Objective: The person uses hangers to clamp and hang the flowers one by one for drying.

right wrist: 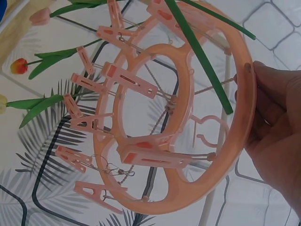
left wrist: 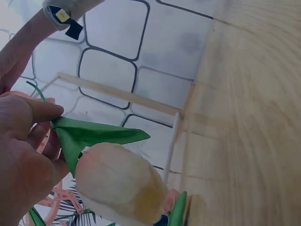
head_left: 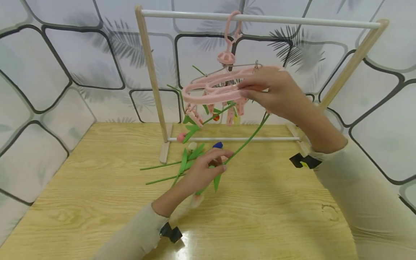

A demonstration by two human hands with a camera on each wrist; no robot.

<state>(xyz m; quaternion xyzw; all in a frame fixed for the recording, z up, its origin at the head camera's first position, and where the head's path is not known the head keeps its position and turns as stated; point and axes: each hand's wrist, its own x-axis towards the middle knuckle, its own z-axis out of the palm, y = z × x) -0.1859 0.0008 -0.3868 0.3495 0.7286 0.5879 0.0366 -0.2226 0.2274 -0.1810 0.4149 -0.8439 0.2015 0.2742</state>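
A pink round clip hanger (head_left: 212, 97) hangs by its hook, and my right hand (head_left: 276, 88) grips the near right of its rim. My left hand (head_left: 204, 169), low over the table, pinches the green stem of a pale artificial tulip (left wrist: 120, 183). That tulip's head points down, and its stem slants up toward a clothespin at the hanger's right side; I cannot tell whether they touch. Under the ring dangle several pink clothespins (right wrist: 155, 157). A red-orange tulip (right wrist: 19, 66), a pink tulip (right wrist: 40, 16) and a yellow one hang head down on the hanger's far side.
A wooden stand with a white top rail (head_left: 292, 21) carries the hanger; a lower rail (head_left: 276, 139) runs near the tabletop. On the wooden table (head_left: 260, 216), beside and partly behind my left hand, lie a white tulip (head_left: 192, 146), a blue tulip (head_left: 217, 145) and loose stems.
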